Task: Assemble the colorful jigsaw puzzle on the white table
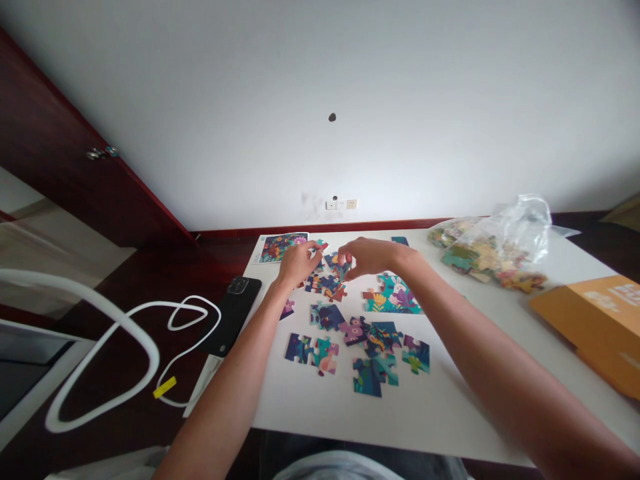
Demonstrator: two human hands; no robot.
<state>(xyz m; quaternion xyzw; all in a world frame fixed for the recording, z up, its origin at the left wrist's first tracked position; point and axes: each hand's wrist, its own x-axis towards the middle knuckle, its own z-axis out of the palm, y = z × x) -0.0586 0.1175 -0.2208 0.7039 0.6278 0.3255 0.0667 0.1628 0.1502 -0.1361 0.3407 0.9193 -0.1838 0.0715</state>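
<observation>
Puzzle pieces [367, 377] lie face up nearest the person, best kept flat. Beyond, a cluster [327, 285] sits by the curled right hand [367, 256], whose grip cannot be told; the left hand [298, 263] bends its fingertips to a small piece [323, 247], pinching or merely touching unclear. Checking colours against the printed picture [277, 248] should help.

A black phone [231, 320] lay camera side up at the left edge of the table [480, 420]. Near it, a white cable [153, 357] hung in loops and bore a yellow tag [165, 387]. A dark red door [65, 147] with a metal handle [103, 153] stood leftmost. The pale wall [240, 113] showed low sockets [352, 204] and a dark hole [332, 117] well above.
</observation>
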